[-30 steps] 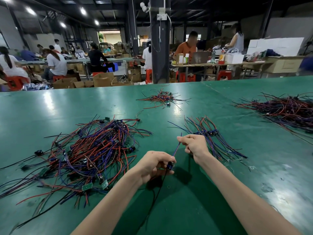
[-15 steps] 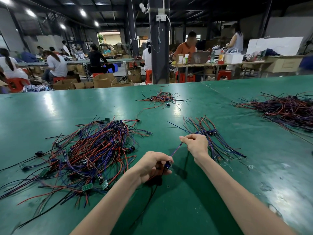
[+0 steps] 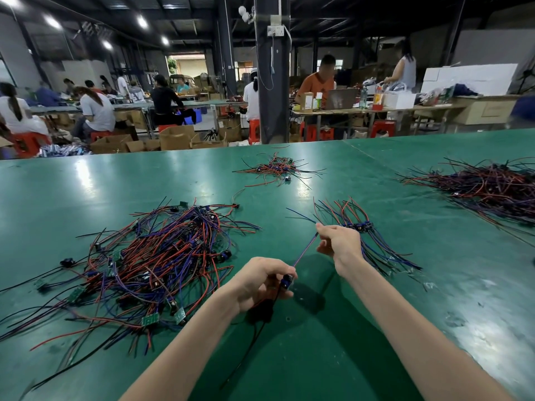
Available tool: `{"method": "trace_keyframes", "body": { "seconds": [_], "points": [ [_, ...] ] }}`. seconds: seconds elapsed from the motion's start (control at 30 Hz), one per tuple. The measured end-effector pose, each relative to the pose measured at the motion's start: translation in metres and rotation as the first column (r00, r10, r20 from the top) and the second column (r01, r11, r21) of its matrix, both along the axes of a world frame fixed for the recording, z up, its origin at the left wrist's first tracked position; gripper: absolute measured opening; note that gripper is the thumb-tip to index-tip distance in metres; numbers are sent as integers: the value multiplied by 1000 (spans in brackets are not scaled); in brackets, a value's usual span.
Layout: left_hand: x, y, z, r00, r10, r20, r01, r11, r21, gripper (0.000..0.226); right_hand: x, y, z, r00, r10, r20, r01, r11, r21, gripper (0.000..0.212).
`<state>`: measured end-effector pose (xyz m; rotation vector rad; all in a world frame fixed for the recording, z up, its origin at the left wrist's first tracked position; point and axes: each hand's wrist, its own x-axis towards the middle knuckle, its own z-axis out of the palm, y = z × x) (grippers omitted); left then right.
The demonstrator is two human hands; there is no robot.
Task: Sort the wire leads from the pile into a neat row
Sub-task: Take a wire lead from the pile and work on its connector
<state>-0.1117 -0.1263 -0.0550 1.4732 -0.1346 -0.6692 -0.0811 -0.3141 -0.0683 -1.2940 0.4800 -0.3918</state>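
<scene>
The green table [image 3: 86, 198] carries all work items. Every position below is given from the tangled pile [image 3: 156, 261] of red, blue, purple and black leads, which lies on the table left of your forearms. A large heap [image 3: 486, 189] of the same wire colours lies well apart from the pile, at the far right of the table. The sorted row [image 3: 344, 211] lies to the right of the pile, its leads side by side with their dark connectors lined up; your right wrist covers part of it. A small heap [image 3: 278, 167] lies beyond the pile, near the far table edge. Your left hand [image 3: 260, 282] is just right of the pile's near edge, fingers curled, pinching the wire lead [image 3: 304, 251] at its blue connector [image 3: 286, 280]. Your right hand [image 3: 338, 244] is farther from the pile, just in front of the row, fingers curled, pinching the purple strand of the same lead. The strand runs taut between both hands, above the table. A black strand hangs from the connector toward you.
</scene>
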Motion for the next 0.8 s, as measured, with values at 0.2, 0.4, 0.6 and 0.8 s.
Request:
{"method": "trace_keyframes", "body": {
  "seconds": [0.2, 0.4, 0.6, 0.8],
  "points": [
    [13, 15, 1, 995, 89, 41, -89, 996, 12, 28, -4, -1, 12, 1000, 25, 9, -26, 913, 407, 22],
    [11, 18, 3, 990, 37, 135, -47, 996, 72, 28, -9, 2, 19, 975, 147, 169, -224, 636, 738, 24],
    [-1, 10, 8, 973, -107, 206, 122, 991, -60, 25, -10, 1, 16, 983, 143, 114, -176, 573, 800, 30],
    [-9, 2, 8, 968, -124, 219, 142, 987, -69, 27, -1, 0, 8, 998, 28, 54, -45, 930, 365, 27]
  ]
}}
